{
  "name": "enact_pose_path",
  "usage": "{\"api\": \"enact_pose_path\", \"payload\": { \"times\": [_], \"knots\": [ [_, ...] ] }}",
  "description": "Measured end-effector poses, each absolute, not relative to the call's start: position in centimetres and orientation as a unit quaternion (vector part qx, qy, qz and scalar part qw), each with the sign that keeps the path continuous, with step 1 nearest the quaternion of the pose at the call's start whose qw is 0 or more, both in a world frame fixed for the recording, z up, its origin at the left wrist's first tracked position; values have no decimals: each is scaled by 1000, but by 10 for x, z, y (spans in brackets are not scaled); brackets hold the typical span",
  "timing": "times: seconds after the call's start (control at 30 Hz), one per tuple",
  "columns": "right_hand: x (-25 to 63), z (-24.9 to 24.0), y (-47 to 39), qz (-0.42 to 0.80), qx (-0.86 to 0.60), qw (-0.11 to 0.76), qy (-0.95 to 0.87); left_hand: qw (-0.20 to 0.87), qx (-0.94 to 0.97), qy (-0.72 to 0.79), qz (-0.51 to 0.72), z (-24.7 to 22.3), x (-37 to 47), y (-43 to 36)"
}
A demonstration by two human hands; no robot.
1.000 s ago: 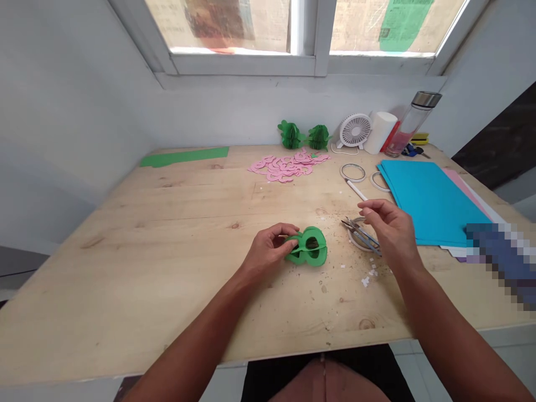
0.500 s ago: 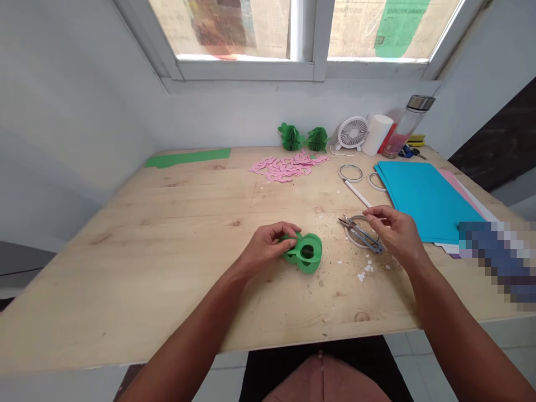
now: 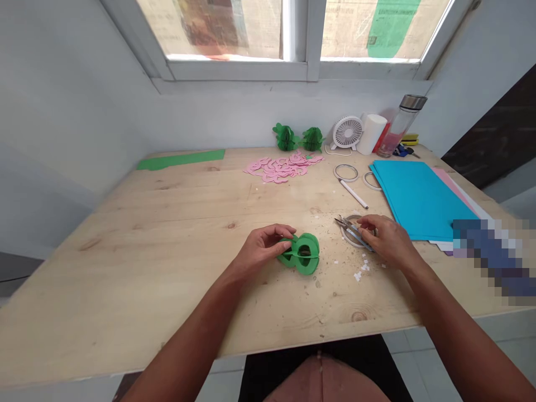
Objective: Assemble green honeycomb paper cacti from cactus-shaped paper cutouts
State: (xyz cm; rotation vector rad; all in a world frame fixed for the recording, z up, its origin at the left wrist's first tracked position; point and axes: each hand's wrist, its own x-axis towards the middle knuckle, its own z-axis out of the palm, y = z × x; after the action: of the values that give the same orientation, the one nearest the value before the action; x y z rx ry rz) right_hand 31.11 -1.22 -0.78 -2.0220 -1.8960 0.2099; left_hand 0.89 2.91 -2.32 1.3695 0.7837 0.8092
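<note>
My left hand [image 3: 268, 244] is closed on a green paper cutout ornament [image 3: 307, 254], made of slotted rounded pieces with holes in them. Thumb and fingers pinch its left end, just above the wooden table. Over to the right, my right hand [image 3: 387, 237] has its fingers curled on the handle of the thread snips [image 3: 350, 228]. The snips lie across a roll of tape [image 3: 347, 239], their blades pointing to the upper left. My right fingers hide the handle's rear end.
Small white paper scraps [image 3: 362, 269] lie nearby. Beyond are a white pen [image 3: 353, 194], another tape roll [image 3: 345, 172], pink paper cutouts [image 3: 280, 167] and two green paper ornaments [image 3: 286, 137]. Blue sheets [image 3: 422, 195] lie right; a small fan [image 3: 347, 132] and bottle [image 3: 400, 128] stand behind.
My right hand has come down onto the snips' handle, its fingers closing there. The green ornament has turned slightly in my left hand. The view has shifted a little.
</note>
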Motion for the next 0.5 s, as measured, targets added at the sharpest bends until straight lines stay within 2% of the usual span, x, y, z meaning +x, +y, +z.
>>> {"api": "enact_pose_path", "payload": {
  "times": [0.17, 0.37, 0.5],
  "knots": [
    [308, -10, -11, 73, -725, 137, -671, 632, 594, 344, 359, -23, 9, 28],
    [311, -5, -11, 46, -725, 173, -665, 634, 592, 340, 363, -23, 11, 28],
    [304, 2, -6, 49, -716, 127, -685, 627, 592, 347, 369, -25, 11, 29]
  ]
}}
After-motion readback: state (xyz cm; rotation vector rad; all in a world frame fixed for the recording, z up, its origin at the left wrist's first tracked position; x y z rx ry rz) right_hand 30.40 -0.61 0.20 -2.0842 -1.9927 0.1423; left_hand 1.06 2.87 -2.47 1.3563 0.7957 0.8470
